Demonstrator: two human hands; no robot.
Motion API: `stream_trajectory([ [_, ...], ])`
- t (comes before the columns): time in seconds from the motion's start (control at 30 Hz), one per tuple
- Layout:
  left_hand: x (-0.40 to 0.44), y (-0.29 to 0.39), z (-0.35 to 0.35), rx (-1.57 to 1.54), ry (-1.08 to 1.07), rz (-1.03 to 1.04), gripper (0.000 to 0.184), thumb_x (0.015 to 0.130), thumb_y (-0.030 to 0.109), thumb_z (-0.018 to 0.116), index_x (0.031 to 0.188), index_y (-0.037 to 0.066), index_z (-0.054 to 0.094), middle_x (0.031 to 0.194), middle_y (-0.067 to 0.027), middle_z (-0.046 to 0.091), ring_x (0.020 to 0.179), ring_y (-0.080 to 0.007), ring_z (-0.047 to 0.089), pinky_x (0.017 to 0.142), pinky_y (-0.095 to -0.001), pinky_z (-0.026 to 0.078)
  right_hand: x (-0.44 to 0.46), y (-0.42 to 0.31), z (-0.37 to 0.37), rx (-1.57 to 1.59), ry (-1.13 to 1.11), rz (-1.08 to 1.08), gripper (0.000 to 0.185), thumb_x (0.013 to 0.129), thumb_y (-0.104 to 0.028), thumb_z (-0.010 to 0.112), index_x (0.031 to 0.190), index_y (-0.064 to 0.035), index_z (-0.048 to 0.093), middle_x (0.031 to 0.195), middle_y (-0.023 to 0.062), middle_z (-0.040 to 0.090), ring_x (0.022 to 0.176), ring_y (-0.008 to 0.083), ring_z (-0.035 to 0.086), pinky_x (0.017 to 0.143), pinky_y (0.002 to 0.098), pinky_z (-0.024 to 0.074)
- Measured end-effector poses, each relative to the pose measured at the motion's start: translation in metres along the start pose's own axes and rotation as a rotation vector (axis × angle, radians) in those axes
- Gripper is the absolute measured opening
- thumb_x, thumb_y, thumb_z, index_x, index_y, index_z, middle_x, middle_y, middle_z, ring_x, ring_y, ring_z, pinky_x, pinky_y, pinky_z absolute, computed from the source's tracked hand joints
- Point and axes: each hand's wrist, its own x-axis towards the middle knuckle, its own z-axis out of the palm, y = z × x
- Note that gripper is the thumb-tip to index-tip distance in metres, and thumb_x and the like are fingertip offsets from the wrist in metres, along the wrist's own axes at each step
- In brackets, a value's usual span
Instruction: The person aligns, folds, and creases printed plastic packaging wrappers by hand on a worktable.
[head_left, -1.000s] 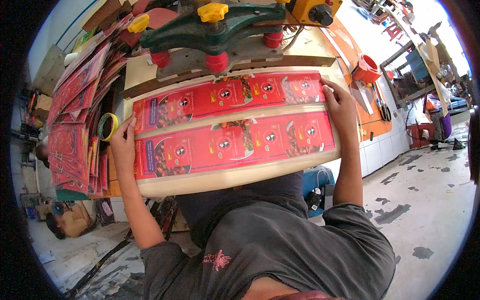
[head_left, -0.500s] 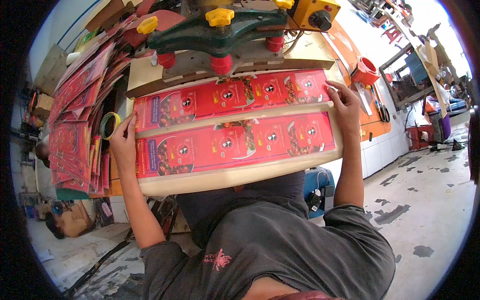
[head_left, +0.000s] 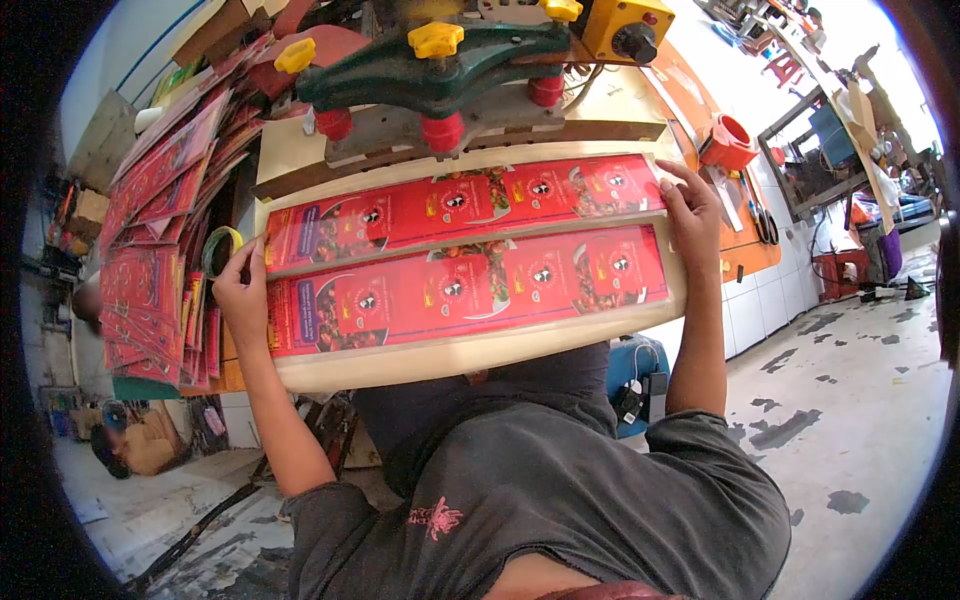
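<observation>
Reaching over the pale board (head_left: 470, 366), both hands sit well apart, one at each end of the upper strip (head_left: 400, 215). Left hand (head_left: 240, 290) has thumb and fingertips at the strip's left end; right hand (head_left: 694, 212) has thumb and index finger at its right end. Can't tell if either hand is clamped on it or just touching. Upper strip is red, printed with food pictures and round logos, lying lengthwise on the board. Lower strip (head_left: 400, 300), similar print, lies nearer the person, with a narrow gap between the two. Machine (head_left: 435, 78), dark green arm with yellow knobs and red feet, is just beyond the board. Big messy stack (head_left: 150, 290) of red printed sheets at left; yellow tape roll (head_left: 224, 245) beside left hand. At right: red tape dispenser (head_left: 728, 145), scissors (head_left: 766, 224) on the orange table (head_left: 752, 258). Yellow box (head_left: 612, 28) with black dial at the machine's right.
</observation>
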Motion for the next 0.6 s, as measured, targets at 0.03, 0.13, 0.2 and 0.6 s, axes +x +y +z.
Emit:
stream_trajectory([
  [0.03, 0.0, 0.003, -0.001, 0.003, -0.007, 0.003, 0.028, 0.102, 0.02, 0.062, 0.117, 0.0, 0.074, 0.109, -0.016, 0.076, 0.099, -0.0191, 0.072, 0.087, -0.0326, 0.053, 0.0, -0.003, 0.004, 0.056, 0.033, 0.003, 0.032, 0.099, -0.013, 0.063, 0.128, -0.002, 0.066, 0.078, -0.0011, 0.065, 0.07, 0.0033, 0.054, 0.061, 0.0211, 0.0391],
  [0.13, 0.0, 0.006, -0.002, -0.004, 0.008, 0.034, 0.027, 0.102, 0.019, 0.062, 0.117, 0.001, 0.074, 0.105, -0.0135, 0.077, 0.096, -0.0169, 0.071, 0.085, -0.031, 0.053, 0.0, -0.012, 0.001, 0.195, 0.034, 0.071, 0.043, 0.098, -0.016, 0.065, 0.138, -0.0005, 0.057, 0.073, -0.0034, 0.062, 0.062, 0.0012, 0.05, 0.053, 0.0185, 0.0352],
  [0.2, 0.0, 0.008, -0.004, -0.014, 0.032, 0.066, 0.026, 0.101, 0.018, 0.063, 0.118, 0.001, 0.074, 0.101, -0.0106, 0.077, 0.092, -0.0142, 0.07, 0.082, -0.029, 0.052, 0.003, -0.011, -0.006, 0.28, 0.004, 0.131, 0.05, 0.097, -0.015, 0.066, 0.142, 0.0009, 0.052, 0.077, 0.001, 0.067, 0.067, 0.0038, 0.059, 0.055, 0.0185, 0.0409],
  [0.6, -0.082, 0.022, -0.06, -0.209, 0.234, -0.019, 0.031, 0.102, 0.008, 0.061, 0.131, -0.003, 0.064, 0.12, -0.0075, 0.068, 0.094, -0.0109, 0.062, 0.083, -0.0271, 0.05, -0.032, -0.009, -0.043, 0.522, -0.479, 0.421, 0.046, 0.099, -0.025, 0.064, 0.133, 0.0048, 0.059, 0.105, 0.0045, 0.072, 0.078, 0.0038, 0.065, 0.058, 0.0177, 0.0488],
])
